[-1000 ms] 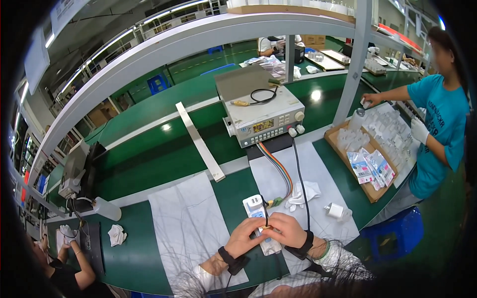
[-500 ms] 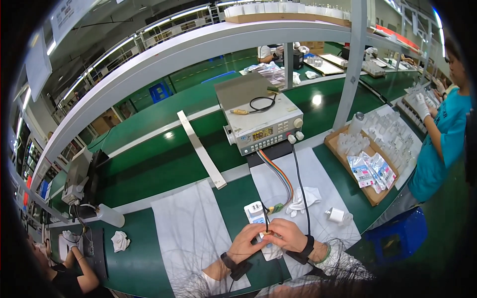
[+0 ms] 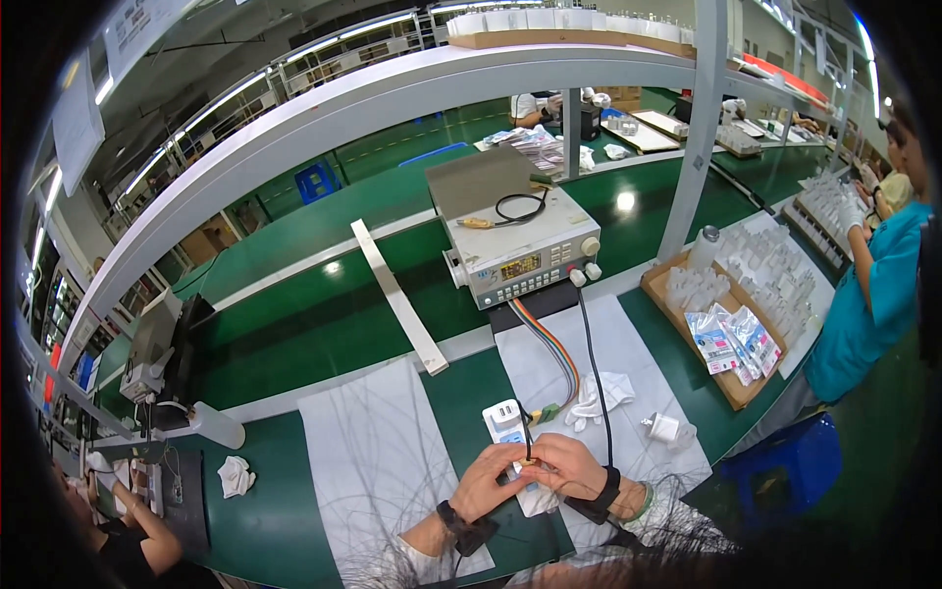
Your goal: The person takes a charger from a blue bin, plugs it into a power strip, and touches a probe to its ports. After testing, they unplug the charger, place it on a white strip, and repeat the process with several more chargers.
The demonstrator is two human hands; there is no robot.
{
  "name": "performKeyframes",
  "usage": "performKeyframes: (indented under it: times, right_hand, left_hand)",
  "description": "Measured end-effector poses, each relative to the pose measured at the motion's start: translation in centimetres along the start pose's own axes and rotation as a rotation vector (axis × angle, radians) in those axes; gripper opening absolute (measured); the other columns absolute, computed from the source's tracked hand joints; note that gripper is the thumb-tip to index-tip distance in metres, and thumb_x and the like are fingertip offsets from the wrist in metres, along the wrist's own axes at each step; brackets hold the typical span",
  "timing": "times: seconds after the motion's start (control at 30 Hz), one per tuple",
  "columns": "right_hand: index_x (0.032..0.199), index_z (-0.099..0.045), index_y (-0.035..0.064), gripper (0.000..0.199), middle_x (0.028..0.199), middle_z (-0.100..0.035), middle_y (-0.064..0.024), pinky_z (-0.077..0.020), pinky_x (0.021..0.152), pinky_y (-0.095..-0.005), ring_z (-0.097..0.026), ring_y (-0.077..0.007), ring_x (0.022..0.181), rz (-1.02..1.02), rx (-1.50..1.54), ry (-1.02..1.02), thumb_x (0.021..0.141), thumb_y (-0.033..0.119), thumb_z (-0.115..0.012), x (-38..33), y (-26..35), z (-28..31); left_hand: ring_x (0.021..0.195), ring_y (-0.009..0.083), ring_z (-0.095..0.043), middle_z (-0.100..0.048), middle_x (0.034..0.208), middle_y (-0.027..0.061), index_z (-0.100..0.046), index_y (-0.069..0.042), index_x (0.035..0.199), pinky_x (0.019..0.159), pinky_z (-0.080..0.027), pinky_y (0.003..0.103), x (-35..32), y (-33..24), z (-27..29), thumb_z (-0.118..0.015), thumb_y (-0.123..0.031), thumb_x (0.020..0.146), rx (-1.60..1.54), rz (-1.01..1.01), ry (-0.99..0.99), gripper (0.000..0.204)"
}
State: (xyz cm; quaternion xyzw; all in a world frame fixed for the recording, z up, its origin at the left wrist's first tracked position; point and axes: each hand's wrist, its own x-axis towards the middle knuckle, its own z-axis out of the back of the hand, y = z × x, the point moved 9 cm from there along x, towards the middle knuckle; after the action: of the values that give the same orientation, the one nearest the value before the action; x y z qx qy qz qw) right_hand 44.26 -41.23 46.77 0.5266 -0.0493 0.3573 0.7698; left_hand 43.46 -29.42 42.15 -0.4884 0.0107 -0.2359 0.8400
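Bench (image 3: 265, 510): I see a meter (image 3: 520, 231) at the back; a glove (image 3: 613, 391) and charger (image 3: 667, 428) off to the right; a black cord (image 3: 595, 378) beside the right hand (image 3: 572, 467).
Strip (image 3: 535, 503): white; under both hands, its middle hidden.
Cable (image 3: 529, 440): black; above the strip; long axis front to back, held end at the front.
Grip: left hand (image 3: 488, 481) and right hand nearly closed; fingertips pinching the cable.

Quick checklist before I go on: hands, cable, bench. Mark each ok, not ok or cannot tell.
1. Left hand and right hand together at the black cable: ok.
2. Cable's lower end properly seated: cannot tell; the hands largely hide it.
3. White power strip in full view: not ok; the hands cover its middle.
4. Instrument display lit: ok.
5. White glove apart from both hands: ok.
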Motion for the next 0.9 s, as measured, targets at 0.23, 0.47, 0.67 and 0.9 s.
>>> performKeyframes:
  times: [0.23,0.47,0.67,0.9]
  right_hand:
    - [0.103,-0.066,0.0048,0.023,0.084,-0.060,-0.0098,-0.0476,0.064,-0.0329,-0.059,-0.0257,0.073,0.014,-0.038,-0.005,0.085,0.018,-0.069,0.0,0.5,0.2]
    - [0.099,-0.067,0.0032,0.017,0.083,-0.061,-0.0089,-0.0467,0.063,-0.0325,-0.059,-0.0252,0.073,0.055,0.011,-0.063,0.086,0.014,-0.065,0.5,2.0,1.3]
    - [0.099,-0.067,0.0016,0.016,0.081,-0.059,-0.0079,-0.0455,0.063,-0.0313,-0.058,-0.0229,0.070,-0.025,0.067,-0.214,0.090,0.013,-0.060,6.1,0.6,4.9]
    - [0.101,-0.068,0.0049,0.017,0.083,-0.058,-0.0078,-0.0458,0.065,-0.0294,-0.057,-0.0205,0.072,-0.181,-0.048,-0.087,0.090,0.016,-0.061,6.8,-3.2,1.6]
  left_hand:
    - [0.109,0.0264,-0.055,-0.059,0.117,0.0102,-0.059,-0.007,0.121,0.093,-0.045,0.034,0.0,0.0,-0.2,-0.073,-0.011,0.078,-0.033,-0.013,0.009,0.045]
    - [0.111,0.0265,-0.057,-0.061,0.118,0.0089,-0.061,-0.009,0.119,0.092,-0.048,0.035,0.1,-0.7,0.2,-0.073,-0.020,0.081,-0.010,0.010,-0.026,0.041]
    - [0.108,0.0264,-0.056,-0.060,0.117,0.0103,-0.061,-0.008,0.121,0.091,-0.047,0.034,0.7,-0.9,0.2,-0.076,-0.016,0.078,-0.028,0.053,0.030,0.046]
    - [0.111,0.0258,-0.057,-0.061,0.120,0.0075,-0.059,-0.012,0.123,0.094,-0.047,0.034,0.4,-0.8,0.2,-0.073,-0.021,0.081,-0.010,0.037,0.030,0.045]
